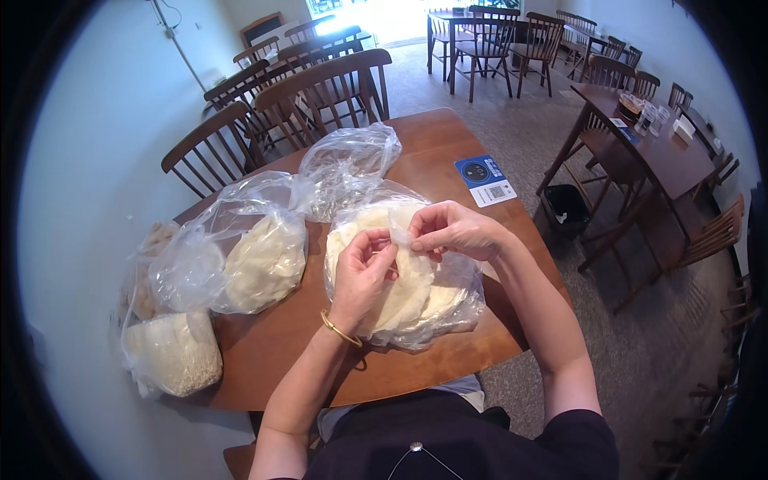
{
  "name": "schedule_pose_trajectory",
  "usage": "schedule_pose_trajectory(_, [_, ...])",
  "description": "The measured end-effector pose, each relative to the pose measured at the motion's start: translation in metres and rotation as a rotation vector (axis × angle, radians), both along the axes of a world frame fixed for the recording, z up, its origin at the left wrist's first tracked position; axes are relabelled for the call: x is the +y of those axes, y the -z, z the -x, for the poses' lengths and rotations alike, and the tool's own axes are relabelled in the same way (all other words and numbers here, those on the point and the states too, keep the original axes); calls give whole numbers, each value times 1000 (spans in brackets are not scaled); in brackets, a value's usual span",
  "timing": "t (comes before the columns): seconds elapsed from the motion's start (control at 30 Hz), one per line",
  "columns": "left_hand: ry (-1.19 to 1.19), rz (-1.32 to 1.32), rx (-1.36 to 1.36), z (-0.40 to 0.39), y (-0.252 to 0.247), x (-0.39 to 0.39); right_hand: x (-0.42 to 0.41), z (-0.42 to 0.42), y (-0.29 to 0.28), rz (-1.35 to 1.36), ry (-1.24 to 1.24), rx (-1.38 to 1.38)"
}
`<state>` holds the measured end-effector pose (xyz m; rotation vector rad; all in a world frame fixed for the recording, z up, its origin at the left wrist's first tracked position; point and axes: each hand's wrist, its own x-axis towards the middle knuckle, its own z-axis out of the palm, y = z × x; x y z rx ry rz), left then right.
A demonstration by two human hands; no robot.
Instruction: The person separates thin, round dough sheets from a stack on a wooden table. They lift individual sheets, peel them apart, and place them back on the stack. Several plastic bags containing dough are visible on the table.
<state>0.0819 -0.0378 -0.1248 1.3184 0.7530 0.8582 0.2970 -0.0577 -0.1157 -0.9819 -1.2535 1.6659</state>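
In the middle of the wooden table point(270, 354), pale cream, flat pieces of food point(390, 306) lie layered on a clear plastic bag point(462, 303). Above them, my left hand point(366, 264) and my right hand point(459, 231) come close together. Thumb and fingers of each pinch a thin, whitish translucent piece point(401, 225); whether it is food or plastic film I cannot tell. A gold-coloured bangle point(339, 329) circles my left wrist. Left of the hands sits another clear bag with pale food point(267, 264) in it.
A bag of enoki mushrooms point(174, 354) rests at the table's left edge, with bagged brownish items point(144, 288) behind it. Crumpled clear plastic point(348, 168) lies at the back. A blue-and-white card point(485, 180) bears a printed code. Wooden chairs point(324, 90) and a black bin point(565, 207) stand around.
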Motion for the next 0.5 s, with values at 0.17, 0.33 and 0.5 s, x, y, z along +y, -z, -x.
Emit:
schedule_pose_trajectory(0.17, [-219,-438,204,3,-1,-7,-4,4,-6,66,-5,172])
schedule_pose_trajectory(0.33, [-92,-144,19,6,-11,-20,-4,11,-4,77,-33,268])
schedule_pose_trajectory(0.5, [-85,-127,41,6,-13,-20,-5,17,-1,-3,-21,143])
